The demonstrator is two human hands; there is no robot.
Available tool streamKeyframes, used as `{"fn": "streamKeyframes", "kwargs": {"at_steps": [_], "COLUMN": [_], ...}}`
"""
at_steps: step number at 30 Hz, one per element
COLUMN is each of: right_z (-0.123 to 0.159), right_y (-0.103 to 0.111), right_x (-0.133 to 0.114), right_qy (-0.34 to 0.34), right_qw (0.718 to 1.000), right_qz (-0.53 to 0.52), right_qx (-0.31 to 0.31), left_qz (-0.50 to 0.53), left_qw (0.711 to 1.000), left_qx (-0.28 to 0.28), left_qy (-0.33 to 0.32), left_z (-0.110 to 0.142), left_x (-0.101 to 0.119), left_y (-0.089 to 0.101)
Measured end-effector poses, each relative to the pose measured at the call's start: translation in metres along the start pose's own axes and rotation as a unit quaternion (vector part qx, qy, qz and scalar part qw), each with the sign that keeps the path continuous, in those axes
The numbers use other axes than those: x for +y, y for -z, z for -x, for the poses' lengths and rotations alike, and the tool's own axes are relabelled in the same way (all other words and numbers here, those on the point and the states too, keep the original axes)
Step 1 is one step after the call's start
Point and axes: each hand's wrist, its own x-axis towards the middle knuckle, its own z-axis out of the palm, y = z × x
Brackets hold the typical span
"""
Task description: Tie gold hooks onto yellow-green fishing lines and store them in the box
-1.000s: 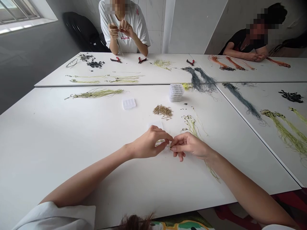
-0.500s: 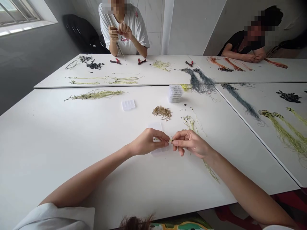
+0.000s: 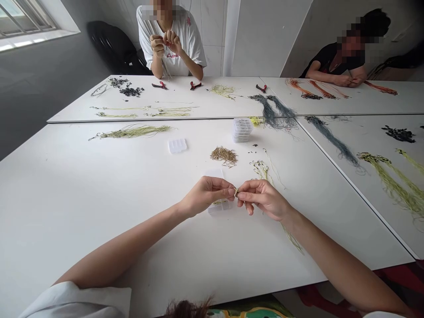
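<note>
My left hand point(image 3: 212, 193) and my right hand point(image 3: 265, 198) meet above the white table, both pinched at the fingertips. Between them is a fishing hook with yellow line point(image 3: 236, 191), small and partly covered by my fingers. Below my left hand lies an open clear plastic box point(image 3: 215, 211) with some yellow line in it; my hand hides much of it. Just beyond my right hand are several tied hooks with yellow-green line point(image 3: 260, 167), the tails showing again under my wrist. A heap of gold hooks or clips point(image 3: 224, 155) lies beyond my left hand.
Farther off stand a stack of clear boxes point(image 3: 242, 130) and a small white case point(image 3: 177, 145). Bundles of yellow line point(image 3: 135, 130) and grey line point(image 3: 334, 139) lie around. Pliers point(image 3: 195, 85) rest on the far table, where two people sit.
My left fingers have shifted slightly, bringing the yellow piece more upright between both hands. My right hand has hardly moved, and the things on the table stay put.
</note>
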Motion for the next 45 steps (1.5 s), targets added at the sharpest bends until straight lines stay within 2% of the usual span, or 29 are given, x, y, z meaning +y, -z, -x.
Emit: {"fn": "streamKeyframes", "kwargs": {"at_steps": [8, 16, 20, 26, 29, 33, 39, 45], "right_z": [0.001, 0.002, 0.003, 0.003, 0.003, 0.003, 0.005, 0.004], "right_y": [-0.004, -0.013, -0.017, -0.021, -0.022, -0.021, -0.02, -0.018], "right_x": [0.001, 0.004, 0.006, 0.009, 0.01, 0.011, 0.009, 0.004], "right_qy": [0.03, 0.099, 0.129, 0.137, 0.138, 0.132, 0.137, 0.13], "right_qw": [0.999, 0.989, 0.98, 0.978, 0.98, 0.987, 0.989, 0.987], "right_qz": [0.016, 0.048, 0.072, 0.06, 0.032, -0.006, -0.03, -0.051], "right_qx": [0.031, 0.097, 0.13, 0.148, 0.137, 0.087, 0.056, 0.079], "left_qz": [-0.001, 0.04, 0.074, 0.141, 0.176, 0.224, 0.268, 0.196], "left_qw": [1.0, 0.995, 0.993, 0.986, 0.982, 0.974, 0.96, 0.978], "left_qx": [0.024, 0.092, 0.092, 0.089, 0.069, 0.023, 0.034, 0.065], "left_qy": [0.007, 0.011, 0.001, 0.015, 0.016, 0.017, 0.073, 0.04], "left_z": [0.001, -0.002, -0.001, 0.0, 0.0, 0.0, -0.002, 0.0], "left_x": [-0.002, -0.014, -0.016, -0.018, -0.019, -0.018, -0.018, -0.011], "left_y": [-0.003, -0.007, -0.013, -0.018, -0.019, -0.02, -0.016, -0.015]}}
